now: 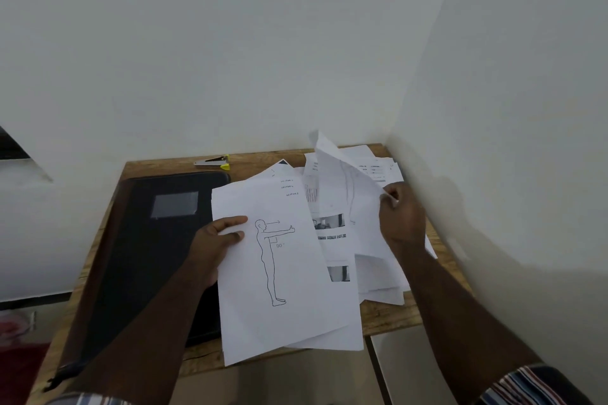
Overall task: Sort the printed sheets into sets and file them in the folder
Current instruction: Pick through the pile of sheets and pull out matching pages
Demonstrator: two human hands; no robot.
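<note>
My left hand [215, 238] grips the left edge of a set of white sheets [283, 316], thumb on top; the top sheet shows a line drawing of a standing figure with an arm held out at 90°. My right hand [399, 214] pinches the edge of a single sheet [342, 174] and lifts it off a loose pile of printed sheets [332, 233] on the right half of the wooden table [388, 316]. A closed black folder [148, 256] with a clear label window lies on the table's left half, partly under the held set.
A stapler [214, 162] with a yellow tip lies at the table's back edge, beyond the folder. White walls close the table in at the back and on the right. A pale floor tile [404, 365] shows below the front edge.
</note>
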